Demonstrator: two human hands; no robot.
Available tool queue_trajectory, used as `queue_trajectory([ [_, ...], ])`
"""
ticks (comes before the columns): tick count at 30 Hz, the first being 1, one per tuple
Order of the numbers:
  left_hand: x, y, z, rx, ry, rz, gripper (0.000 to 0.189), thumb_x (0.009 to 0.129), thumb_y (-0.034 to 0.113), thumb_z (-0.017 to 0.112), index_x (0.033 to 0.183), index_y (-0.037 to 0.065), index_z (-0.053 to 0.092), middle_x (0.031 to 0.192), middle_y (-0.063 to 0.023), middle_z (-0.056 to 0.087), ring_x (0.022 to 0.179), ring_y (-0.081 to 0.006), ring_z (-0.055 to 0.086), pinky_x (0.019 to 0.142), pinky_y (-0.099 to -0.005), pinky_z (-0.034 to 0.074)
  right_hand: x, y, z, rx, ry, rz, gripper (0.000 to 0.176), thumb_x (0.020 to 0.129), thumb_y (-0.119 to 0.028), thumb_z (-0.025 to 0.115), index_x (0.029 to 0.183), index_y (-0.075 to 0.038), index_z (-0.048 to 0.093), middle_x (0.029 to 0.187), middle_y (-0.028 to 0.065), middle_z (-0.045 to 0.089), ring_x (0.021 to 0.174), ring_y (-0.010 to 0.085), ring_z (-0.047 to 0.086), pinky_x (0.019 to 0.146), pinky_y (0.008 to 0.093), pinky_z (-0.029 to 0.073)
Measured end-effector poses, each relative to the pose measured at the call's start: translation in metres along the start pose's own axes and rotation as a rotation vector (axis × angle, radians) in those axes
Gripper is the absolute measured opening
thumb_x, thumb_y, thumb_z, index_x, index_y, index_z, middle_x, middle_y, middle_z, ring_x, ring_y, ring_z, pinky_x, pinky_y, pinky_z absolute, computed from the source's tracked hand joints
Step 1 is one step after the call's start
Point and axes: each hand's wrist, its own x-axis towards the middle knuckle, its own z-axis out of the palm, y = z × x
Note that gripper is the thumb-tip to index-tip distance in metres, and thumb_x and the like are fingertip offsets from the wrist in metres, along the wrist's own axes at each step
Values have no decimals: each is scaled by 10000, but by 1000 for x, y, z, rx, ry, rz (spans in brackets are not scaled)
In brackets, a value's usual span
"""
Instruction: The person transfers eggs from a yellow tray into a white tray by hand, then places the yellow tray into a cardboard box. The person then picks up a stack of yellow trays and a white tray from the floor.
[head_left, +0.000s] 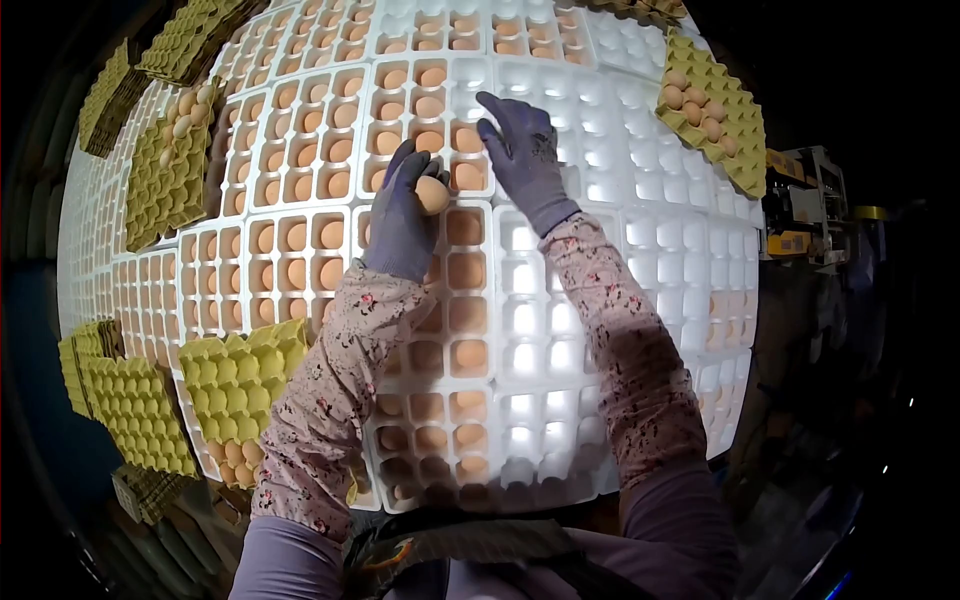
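The work seems to be at the step of filling cells: 1 egg is held at the fingers of the left hand, above the white tray. The right hand is held apart from it, fingers spread, beside the same tray; no egg can be made out there. For the next move, a bare cell would need to be lined up and the shell lowered gently, without neighbouring eggs being knocked.

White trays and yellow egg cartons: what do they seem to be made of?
The white trays look like smooth, slightly shiny foam plastic, judging by their thick, rounded walls and bright highlights. The yellow egg cartons look like matte molded paper pulp, given their dull, bumpy cups, though plastic is possible.
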Motion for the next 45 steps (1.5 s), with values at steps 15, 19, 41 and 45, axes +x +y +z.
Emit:
queue_trajectory([
  [15, -224, 112, -141, -253, -165, -542, 459, 1019, 85, 460, 1460, -21, 389, 1403, -132, 524, 1327, -201, 474, 1124, -329, 376, -46, -7, -15, -63, 11, 188, 307, 877, -318, 685, 1102, -108, 683, 1077, 111, 629, 974, 307, 590, 877, 427, 478],
  [19, -298, 122, -237, 217, -359, -349, 478, 886, -77, 463, 1351, 10, 534, 1352, -140, 576, 1302, -248, 507, 1102, -346, 390, -114, -177, -44, 373, -143, 292, 275, 893, -168, 707, 1151, -87, 664, 1060, 66, 620, 760, 179, 584, 762, 308, 503],
  [41, -293, 24, -470, -342, 13, -532, 327, 929, 256, 635, 1227, 124, 610, 1112, -118, 605, 1103, -267, 590, 975, -370, 467, -187, -384, 14, 194, -774, 260, 365, 928, -363, 619, 1164, -86, 586, 1089, 93, 589, 949, 233, 645, 819, 378, 520],
  [45, -282, 37, -439, 380, -330, -263, 373, 911, 311, 661, 1213, 101, 599, 1098, -125, 577, 1000, -285, 627, 888, -372, 501, -202, -377, 33, -355, -940, -83, 478, 896, -387, 641, 1273, -110, 542, 1149, 73, 566, 1054, 244, 629, 826, 372, 512],
])
